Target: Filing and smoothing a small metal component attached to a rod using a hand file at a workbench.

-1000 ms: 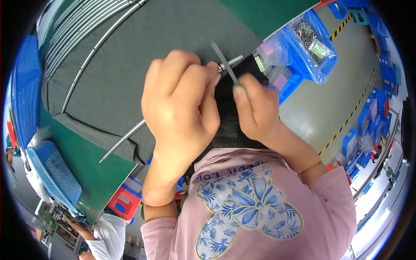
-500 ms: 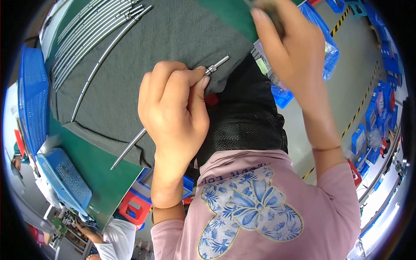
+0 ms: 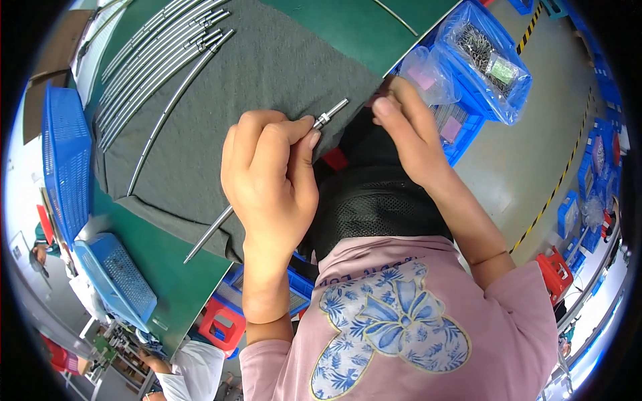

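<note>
My left hand (image 3: 271, 174) is closed around a slim metal rod (image 3: 208, 234). The rod's far end, with a stepped collar (image 3: 324, 119), pokes out past my thumb and forefinger; its other end comes out below the hand. To the right, my right hand (image 3: 416, 137) hovers beside the cloth's edge, fingers loosely bent and thumb apart, with nothing visible in it. Several similar metal rods (image 3: 157, 63) lie side by side on the dark grey cloth (image 3: 267, 60), and a single rod (image 3: 164, 117) lies apart from them.
A thin rod (image 3: 396, 17) lies on the green table (image 3: 341, 20). Blue bins (image 3: 515, 100) at the right hold small metal parts in plastic. Blue baskets (image 3: 67, 160) line the left edge. Red stools (image 3: 224, 324) stand below, near another person's white sleeve (image 3: 200, 367).
My right hand has come down and inward from the far side of the table, and the thin rod now lies there. My left hand keeps its hold on the metal rod.
</note>
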`<state>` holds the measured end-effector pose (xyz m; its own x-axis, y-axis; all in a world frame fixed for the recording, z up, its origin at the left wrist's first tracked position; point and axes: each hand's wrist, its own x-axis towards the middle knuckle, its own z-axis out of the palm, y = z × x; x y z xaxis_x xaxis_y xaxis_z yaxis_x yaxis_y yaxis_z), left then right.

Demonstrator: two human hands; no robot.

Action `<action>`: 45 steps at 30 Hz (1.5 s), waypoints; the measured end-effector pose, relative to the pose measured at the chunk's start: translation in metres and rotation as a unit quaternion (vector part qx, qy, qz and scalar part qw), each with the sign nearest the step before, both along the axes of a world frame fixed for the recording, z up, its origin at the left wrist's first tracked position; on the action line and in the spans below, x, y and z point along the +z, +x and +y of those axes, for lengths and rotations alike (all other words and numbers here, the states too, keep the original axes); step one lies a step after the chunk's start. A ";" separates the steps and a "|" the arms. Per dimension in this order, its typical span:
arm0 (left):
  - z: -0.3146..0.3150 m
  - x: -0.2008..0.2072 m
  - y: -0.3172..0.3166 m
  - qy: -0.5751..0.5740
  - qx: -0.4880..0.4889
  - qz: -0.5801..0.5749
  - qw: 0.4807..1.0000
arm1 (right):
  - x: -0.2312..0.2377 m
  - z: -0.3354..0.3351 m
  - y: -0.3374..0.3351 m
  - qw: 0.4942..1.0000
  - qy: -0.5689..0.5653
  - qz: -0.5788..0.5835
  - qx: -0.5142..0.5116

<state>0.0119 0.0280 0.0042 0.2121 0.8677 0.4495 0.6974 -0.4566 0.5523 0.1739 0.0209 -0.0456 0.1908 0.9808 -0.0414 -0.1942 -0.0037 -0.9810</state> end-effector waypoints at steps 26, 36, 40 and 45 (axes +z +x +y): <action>0.003 -0.012 0.003 0.072 0.030 -0.005 0.997 | 0.005 0.025 0.010 0.790 0.277 -0.532 -0.131; -0.020 0.011 0.002 0.151 0.006 0.010 0.988 | 0.064 0.012 -0.003 0.930 0.105 -0.295 0.191; -0.049 0.019 -0.001 0.220 0.090 -0.063 0.969 | 0.081 0.011 -0.009 0.946 0.100 -0.191 0.243; -0.061 0.018 -0.008 -0.159 -0.053 -0.388 0.906 | 0.109 0.018 -0.023 0.966 0.085 -0.135 0.205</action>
